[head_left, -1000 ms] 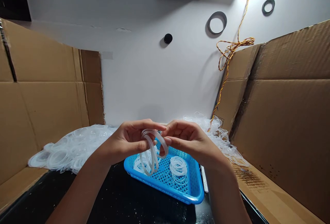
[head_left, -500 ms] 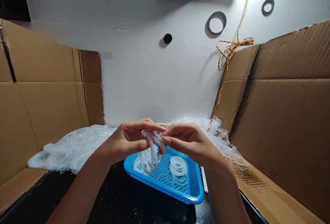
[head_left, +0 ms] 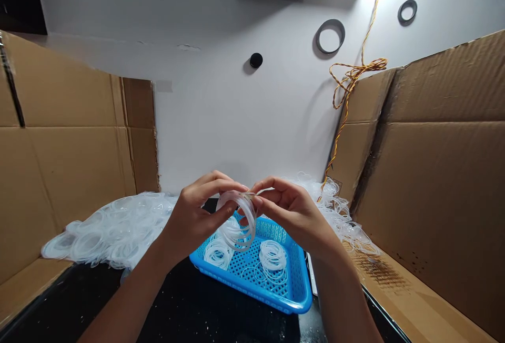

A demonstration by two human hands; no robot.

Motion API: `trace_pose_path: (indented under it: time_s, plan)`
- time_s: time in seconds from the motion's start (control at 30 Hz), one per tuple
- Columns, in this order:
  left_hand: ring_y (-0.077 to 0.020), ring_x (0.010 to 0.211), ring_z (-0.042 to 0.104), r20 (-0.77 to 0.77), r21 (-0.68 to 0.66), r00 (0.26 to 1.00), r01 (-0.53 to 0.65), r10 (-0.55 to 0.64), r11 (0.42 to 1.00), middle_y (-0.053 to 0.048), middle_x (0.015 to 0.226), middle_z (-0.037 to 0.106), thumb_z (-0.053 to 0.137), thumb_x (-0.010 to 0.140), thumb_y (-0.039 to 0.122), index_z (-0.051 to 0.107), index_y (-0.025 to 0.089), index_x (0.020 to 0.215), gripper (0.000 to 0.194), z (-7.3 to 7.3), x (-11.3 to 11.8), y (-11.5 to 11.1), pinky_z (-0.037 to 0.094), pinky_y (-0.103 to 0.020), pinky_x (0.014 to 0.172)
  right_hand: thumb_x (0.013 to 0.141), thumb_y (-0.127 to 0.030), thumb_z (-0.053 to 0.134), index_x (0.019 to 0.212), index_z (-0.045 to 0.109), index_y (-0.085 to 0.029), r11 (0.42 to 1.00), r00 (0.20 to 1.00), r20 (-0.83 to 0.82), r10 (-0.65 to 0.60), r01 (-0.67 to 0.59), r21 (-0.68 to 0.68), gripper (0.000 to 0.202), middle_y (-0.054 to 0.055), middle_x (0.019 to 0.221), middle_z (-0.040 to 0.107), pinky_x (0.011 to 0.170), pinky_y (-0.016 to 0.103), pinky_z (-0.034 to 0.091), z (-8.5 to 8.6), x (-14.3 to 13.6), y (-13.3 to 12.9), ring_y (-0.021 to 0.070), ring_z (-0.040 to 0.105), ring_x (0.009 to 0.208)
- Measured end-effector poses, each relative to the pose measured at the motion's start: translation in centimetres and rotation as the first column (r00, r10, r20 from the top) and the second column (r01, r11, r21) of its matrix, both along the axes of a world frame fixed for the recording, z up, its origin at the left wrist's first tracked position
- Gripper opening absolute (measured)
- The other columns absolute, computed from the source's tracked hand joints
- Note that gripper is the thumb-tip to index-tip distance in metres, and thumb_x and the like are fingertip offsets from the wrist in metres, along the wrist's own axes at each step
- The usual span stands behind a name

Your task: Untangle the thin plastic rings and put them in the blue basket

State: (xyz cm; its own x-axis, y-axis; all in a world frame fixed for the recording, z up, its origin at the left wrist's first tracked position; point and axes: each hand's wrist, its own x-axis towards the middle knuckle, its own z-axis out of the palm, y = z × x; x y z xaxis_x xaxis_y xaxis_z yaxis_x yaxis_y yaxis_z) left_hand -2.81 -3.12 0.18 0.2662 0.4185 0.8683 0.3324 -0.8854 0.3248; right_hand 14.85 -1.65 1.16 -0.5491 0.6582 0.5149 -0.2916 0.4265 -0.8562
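A bunch of translucent white rings [head_left: 248, 227] hangs from my left hand [head_left: 199, 209], its thumb and fingers closed round the upper part. My right hand [head_left: 286, 203] meets it at the top of the bunch, thumb and index finger pinched on the edge of the rings. Below both hands stands a blue perforated basket [head_left: 252, 284]. Inside it, a coil of white rings [head_left: 273, 256] lies to the right and another pile of rings [head_left: 218, 253] to the left, partly covered by the held bunch. A few single rings lie between them.
A large heap of clear rings [head_left: 118, 227] lies on the left, another heap [head_left: 335, 201] at the back right. Cardboard walls [head_left: 79, 159] [head_left: 442, 174] flank the black table [head_left: 177, 301]. An orange twisted cord [head_left: 347, 85] hangs down the wall.
Both hands have risen slightly. The ring bunch has turned and now shows its round opening more; my right fingers pinch at its top edge.
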Motion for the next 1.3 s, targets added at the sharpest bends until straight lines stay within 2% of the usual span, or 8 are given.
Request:
trace_pose_path:
  time_s: [0.17,0.4,0.6,0.8,0.97,1.1,1.2,1.3]
  plan:
    - [-0.0112,0.075,0.059,-0.039,0.215,0.983,-0.167,0.18,0.962,0.0,0.083,0.062,0.061,0.08,0.013,0.059,0.021,0.098,0.02,-0.1,0.4,0.4,0.047,-0.023,0.067,0.079,-0.029,0.064,0.088,0.055,-0.016,1.0,1.0,-0.021,0.014,-0.013,0.015,0.018,0.0,0.066,0.067,0.061,0.025,0.054,0.0,0.0,-0.1,0.0115,0.066,0.061]
    - [-0.0127,0.073,0.058,-0.174,0.446,0.944,-0.178,0.28,0.877,-0.002,0.088,0.063,0.054,0.085,0.016,0.056,0.022,0.101,0.017,-0.4,0.2,0.9,0.048,-0.026,0.064,0.079,-0.024,0.064,0.097,0.055,-0.016,0.997,0.997,-0.036,-0.068,0.069,0.031,0.022,-0.001,0.065,0.066,0.055,0.021,0.051,0.0,0.0,0.0,0.0099,0.063,0.059]
    - [-0.0109,0.068,0.059,-0.108,0.502,0.946,-0.213,0.305,0.838,-0.001,0.083,0.063,0.059,0.082,0.015,0.061,0.021,0.093,0.013,-0.6,0.2,1.2,0.049,-0.024,0.061,0.082,-0.024,0.061,0.102,0.052,-0.016,0.999,1.0,-0.017,0.013,-0.013,0.031,0.024,0.001,0.07,0.068,0.06,0.026,0.055,0.0,0.0,-0.2,0.0124,0.066,0.061]
    - [-0.0112,0.074,0.062,-0.037,0.366,0.981,-0.166,0.193,0.916,-0.002,0.086,0.062,0.061,0.08,0.012,0.064,0.021,0.09,0.014,-0.2,0.3,0.9,0.05,-0.024,0.065,0.081,-0.024,0.059,0.101,0.052,-0.015,0.99,0.992,0.0,-0.125,0.124,0.069,0.023,0.001,0.068,0.067,0.063,0.027,0.053,0.0,0.3,0.8,0.0121,0.065,0.062]
    - [-0.0127,0.067,0.06,0.047,0.207,0.986,-0.164,0.158,0.964,-0.001,0.078,0.067,0.059,0.081,0.016,0.063,0.021,0.087,0.009,-0.2,-0.1,1.1,0.048,-0.026,0.062,0.079,-0.023,0.058,0.1,0.053,-0.014,0.953,0.943,0.137,-0.304,0.299,0.056,0.023,0.003,0.069,0.067,0.067,0.029,0.053,0.1,1.9,4.4,0.0126,0.065,0.062]
    - [-0.0138,0.067,0.059,-0.045,0.017,0.971,-0.233,0.234,0.972,-0.002,0.075,0.066,0.059,0.081,0.029,0.065,0.022,0.092,0.015,-0.2,-0.6,1.4,0.047,-0.025,0.061,0.087,-0.02,0.048,0.109,0.054,-0.013,0.8,0.746,0.328,-0.579,0.598,0.053,0.024,0.008,0.084,0.068,0.071,0.027,0.051,-0.7,5.0,8.9,0.012,0.066,0.069]
    - [-0.0138,0.063,0.06,-0.265,-0.127,0.932,-0.288,0.247,0.949,-0.002,0.073,0.064,0.053,0.084,0.035,0.064,0.021,0.102,0.025,-0.3,-0.6,1.7,0.045,-0.022,0.052,0.09,-0.02,0.047,0.112,0.053,-0.009,0.715,0.629,0.445,-0.637,0.699,0.036,0.025,0.011,0.093,0.065,0.073,0.03,0.051,-2.2,7.9,11.7,0.0146,0.065,0.077]
    - [-0.0141,0.06,0.061,-0.428,-0.172,0.872,-0.338,0.239,0.926,-0.002,0.072,0.065,0.049,0.087,0.031,0.063,0.022,0.106,0.026,-0.6,-0.4,2.3,0.044,-0.023,0.052,0.09,-0.028,0.052,0.113,0.054,-0.014,0.648,0.526,0.532,-0.663,0.759,0.057,0.027,0.009,0.112,0.057,0.078,0.038,0.05,-3.0,9.9,12.8,0.0189,0.059,0.093]
